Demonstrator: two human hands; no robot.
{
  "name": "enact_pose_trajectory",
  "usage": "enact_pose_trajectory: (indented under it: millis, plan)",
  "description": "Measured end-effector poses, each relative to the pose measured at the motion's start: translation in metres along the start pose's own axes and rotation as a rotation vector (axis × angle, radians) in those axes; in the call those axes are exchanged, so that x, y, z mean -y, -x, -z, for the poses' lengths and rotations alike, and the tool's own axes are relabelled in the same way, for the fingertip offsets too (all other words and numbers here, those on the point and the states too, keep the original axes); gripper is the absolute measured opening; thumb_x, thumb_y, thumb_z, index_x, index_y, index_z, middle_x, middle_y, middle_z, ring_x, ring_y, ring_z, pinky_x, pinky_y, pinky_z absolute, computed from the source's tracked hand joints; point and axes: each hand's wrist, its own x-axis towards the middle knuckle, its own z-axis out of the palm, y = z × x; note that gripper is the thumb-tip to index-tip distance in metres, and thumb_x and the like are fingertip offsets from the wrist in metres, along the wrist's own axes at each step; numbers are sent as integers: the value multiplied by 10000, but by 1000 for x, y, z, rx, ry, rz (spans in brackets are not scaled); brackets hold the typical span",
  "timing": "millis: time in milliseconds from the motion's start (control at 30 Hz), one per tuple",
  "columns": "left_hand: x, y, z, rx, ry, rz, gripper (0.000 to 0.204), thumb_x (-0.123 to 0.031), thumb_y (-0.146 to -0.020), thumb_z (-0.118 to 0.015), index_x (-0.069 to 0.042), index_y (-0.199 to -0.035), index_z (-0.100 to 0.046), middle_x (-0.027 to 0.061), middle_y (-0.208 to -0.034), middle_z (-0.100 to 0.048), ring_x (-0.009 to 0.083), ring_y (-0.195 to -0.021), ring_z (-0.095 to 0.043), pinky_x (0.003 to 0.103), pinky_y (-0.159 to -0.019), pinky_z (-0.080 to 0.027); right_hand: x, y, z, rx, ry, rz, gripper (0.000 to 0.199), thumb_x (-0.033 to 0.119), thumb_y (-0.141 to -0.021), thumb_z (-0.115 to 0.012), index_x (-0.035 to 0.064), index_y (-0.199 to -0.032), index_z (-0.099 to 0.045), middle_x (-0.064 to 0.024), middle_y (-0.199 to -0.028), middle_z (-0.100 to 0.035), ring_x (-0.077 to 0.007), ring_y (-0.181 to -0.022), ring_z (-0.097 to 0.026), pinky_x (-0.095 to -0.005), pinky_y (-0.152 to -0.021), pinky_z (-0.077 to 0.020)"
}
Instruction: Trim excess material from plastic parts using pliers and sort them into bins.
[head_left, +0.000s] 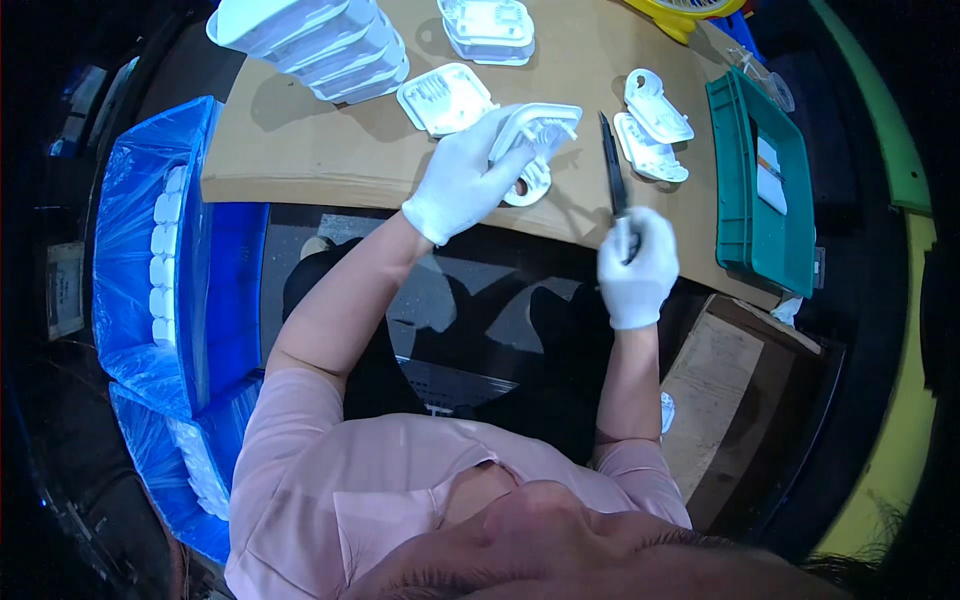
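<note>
My left hand (455,185), in a white glove, holds a white moulded plastic part (548,118) tilted above the near edge of the cardboard-topped table (320,165). A rounded end with a hole shows beneath the fingers. The white-gloved right hand (642,280) is closed round the handle of a knife (613,165), whose long dark blade points away from me. A gap separates the blade from the held part. Just beyond my left hand lies a similar white part (443,98). Two more, an upper piece (657,108) and a lower piece (645,150), lie right of the blade.
Tall stacked white parts (335,50) stand at the far left, with a shorter stack (488,30) beside them. A green crate (732,180) sits at the right edge. Blue lined bins (135,250) holding white parts stand left. Something yellow (675,15) is at the back right.
</note>
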Motion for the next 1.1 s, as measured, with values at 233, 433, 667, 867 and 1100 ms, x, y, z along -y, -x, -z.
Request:
enact_pose_trajectory:
  millis: [233, 433, 667, 867, 1100]
  plan:
    - [24, -5, -30, -420, -269, -270, 679, -223, -782, -740, 9, -1336, -424, 231, -1179, -566, 337, -1000, -606, 372, -865, -489, -36, -42, -19, -187, 5, -56, 260, 3, -770, -660, 20, -1013, -568, -144, -1141, -592, -274, -954, -613, -322, -831, -494]
    - [19, 5, -39, -606, -606, -643, 535, -292, -721, -745, -96, -1185, -564, 153, -1171, -466, 321, -1070, -448, 448, -912, -345, -44, -42, -24, -179, 80, -135, 295, 74, -780, -724, 19, -1031, -580, -96, -939, -592, -218, -773, -634, -331, -716, -517]
    - [3, 11, -39, -169, -836, -432, 215, -305, -740, -710, -156, -889, -672, 111, -1209, -528, 285, -1140, -447, 461, -956, -254, -49, -35, -23, -317, -6, -117, 227, 64, -806, -706, 14, -973, -560, -56, -840, -555, -144, -721, -549, -269, -678, -475]
    - [-5, 8, -39, -269, -804, -483, 566, -367, -702, -736, -130, -1190, -576, 122, -1206, -534, 331, -1095, -497, 478, -958, -317, -20, -25, -27, -386, -605, -189, 175, -61, -860, -592, 16, -979, -489, -48, -911, -563, -126, -853, -543, -267, -816, -446]
    - [26, 1, -19, -42, 227, -450, 1052, -596, -691, -764, 3, -1417, -294, 155, -1279, -497, 264, -1182, -497, 380, -896, -472, 39, -1, -39, -217, -831, 129, 282, -137, -777, -631, 17, -953, -474, -109, -973, -540, -186, -947, -559, -334, -891, -463]
